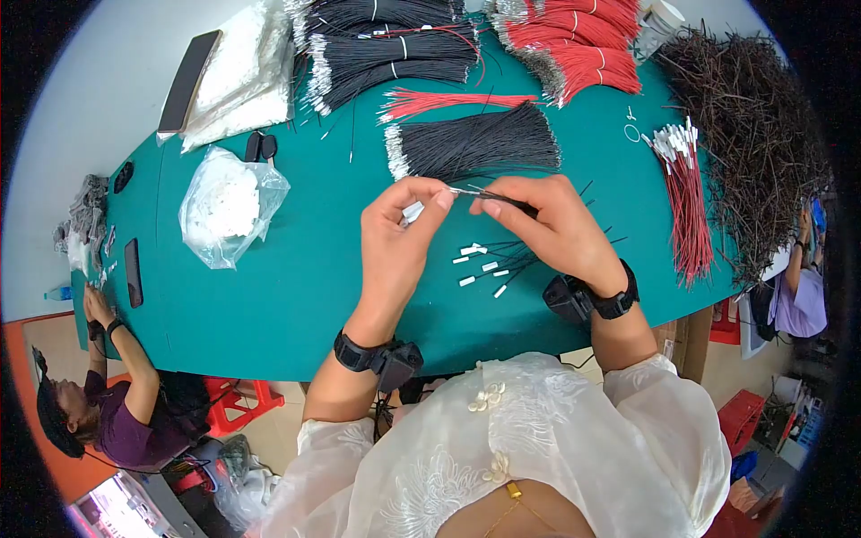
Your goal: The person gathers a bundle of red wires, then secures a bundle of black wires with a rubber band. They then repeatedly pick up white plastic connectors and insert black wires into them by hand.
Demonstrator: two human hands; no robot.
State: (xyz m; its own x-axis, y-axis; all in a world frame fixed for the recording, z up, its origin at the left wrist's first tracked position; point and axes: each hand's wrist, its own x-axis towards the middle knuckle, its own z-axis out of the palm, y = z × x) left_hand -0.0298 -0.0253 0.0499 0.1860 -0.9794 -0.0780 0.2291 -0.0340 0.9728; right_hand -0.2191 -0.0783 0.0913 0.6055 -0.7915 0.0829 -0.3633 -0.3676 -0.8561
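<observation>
My left hand (397, 242) pinches a small pale piece between thumb and forefinger, and white plastic connector housings (412, 212) show inside its curled fingers. My right hand (558, 222) grips a few thin black wires (514, 200). Their bare metal tips point left and meet the left fingertips; whether a tip sits inside the small piece cannot be made out. Beneath the right hand, several black wires with white connectors (490, 266) lie on the green table mat (323, 269). Just beyond both hands is a spread bundle of black wires (477, 141) with terminal ends.
A plastic bag of white connectors (225, 208) lies left. Farther back are tied black wire bundles (403, 50) and red ones (578, 47). Red wires with white connectors (686, 202) lie right, beside a dark wire heap (746, 148). A co-worker (128, 410) sits at the left.
</observation>
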